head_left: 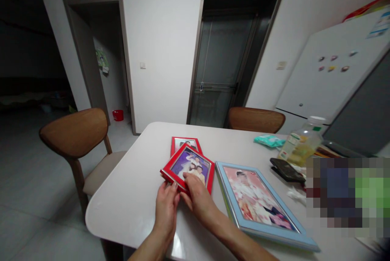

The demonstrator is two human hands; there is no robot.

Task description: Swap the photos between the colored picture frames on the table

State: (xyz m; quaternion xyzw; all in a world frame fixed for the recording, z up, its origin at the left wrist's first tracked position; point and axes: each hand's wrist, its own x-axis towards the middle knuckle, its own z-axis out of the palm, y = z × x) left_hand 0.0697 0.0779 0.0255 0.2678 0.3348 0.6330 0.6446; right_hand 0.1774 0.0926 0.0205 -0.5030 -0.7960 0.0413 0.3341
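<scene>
Three framed photographs lie at or before the two hands, above or upon the pale table (131,196), whose rounded left corner extends past them. Largest is the blue frame (258,202), face up on the right, its long axis running away from the wearer and slanting from far left to near right; the right forearm crosses just over its near left corner. Next in size, the top frame (189,165), red and landscape in format, lies directly ahead of both hands, within their grasp, its picture facing up. Its long axis runs across the wearer's view, the left end farther off and the right end nearer, so that the near long edge meets the fingers obliquely; how far it is raised cannot be told. Behind it, partly covered, is the rear frame (177,146), also red, resting on the table away from the hands. Smaller again are the hands. The left hand (166,204) is closed at the near edge toward the left corner, its fingertips partly hidden beneath. The right hand (198,196) grips the same edge farther right, one digit laid over the picture, and is the nearer hand to the blue frame.
</scene>
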